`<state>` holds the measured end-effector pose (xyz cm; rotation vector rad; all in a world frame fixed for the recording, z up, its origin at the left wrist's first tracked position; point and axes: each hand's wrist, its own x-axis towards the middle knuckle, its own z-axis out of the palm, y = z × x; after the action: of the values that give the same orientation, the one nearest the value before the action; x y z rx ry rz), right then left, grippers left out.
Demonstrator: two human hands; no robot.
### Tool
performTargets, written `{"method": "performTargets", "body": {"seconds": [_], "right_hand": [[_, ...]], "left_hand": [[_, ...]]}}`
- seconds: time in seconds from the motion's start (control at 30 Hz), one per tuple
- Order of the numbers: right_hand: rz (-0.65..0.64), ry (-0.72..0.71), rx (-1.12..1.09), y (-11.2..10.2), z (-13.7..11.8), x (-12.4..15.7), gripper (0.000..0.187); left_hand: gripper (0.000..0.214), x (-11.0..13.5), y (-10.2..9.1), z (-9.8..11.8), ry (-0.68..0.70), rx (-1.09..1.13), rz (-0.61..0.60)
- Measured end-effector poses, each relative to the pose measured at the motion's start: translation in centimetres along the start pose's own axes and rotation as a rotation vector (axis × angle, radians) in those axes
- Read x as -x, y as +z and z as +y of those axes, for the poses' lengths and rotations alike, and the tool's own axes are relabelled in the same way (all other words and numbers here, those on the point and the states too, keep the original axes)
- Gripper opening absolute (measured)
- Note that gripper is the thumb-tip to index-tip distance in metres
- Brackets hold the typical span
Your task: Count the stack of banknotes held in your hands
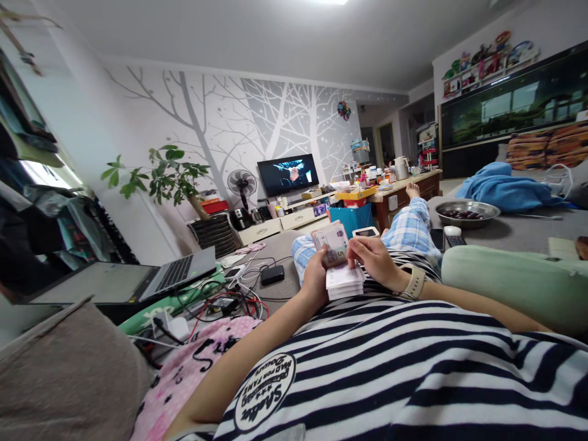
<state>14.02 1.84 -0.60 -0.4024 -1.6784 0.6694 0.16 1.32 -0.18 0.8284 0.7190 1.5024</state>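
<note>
A thick stack of banknotes is bent over in my left hand, whose fingers are closed around it. The upper half stands up and shows a figure 5; the lower half hangs down as a fan of pale note ends. My right hand is at the right side of the stack, its fingers curled and the tips against the notes near the fold. Whether it pinches a single note is hidden. On my right wrist is a watch with a cream strap. Behind the notes lies a white-edged device.
To the left are an open laptop, tangled cables and a black box. A metal bowl of dark round fruit, a phone and a remote control lie to the right, near a green cushion.
</note>
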Motion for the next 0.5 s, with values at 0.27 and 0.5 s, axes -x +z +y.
{"method": "performTargets", "body": {"seconds": [0.27, 0.5], "right_hand": [[0.241, 0.083, 0.160, -0.4, 1.2, -0.6, 0.039], [0.212, 0.127, 0.167, -0.4, 1.6, -0.7, 0.037]], "left_hand": [[0.032, 0.3, -0.7, -0.1, 0.021, -0.091, -0.115], [0.036, 1.0, -0.5, 0.2, 0.092, -0.133, -0.110]]}}
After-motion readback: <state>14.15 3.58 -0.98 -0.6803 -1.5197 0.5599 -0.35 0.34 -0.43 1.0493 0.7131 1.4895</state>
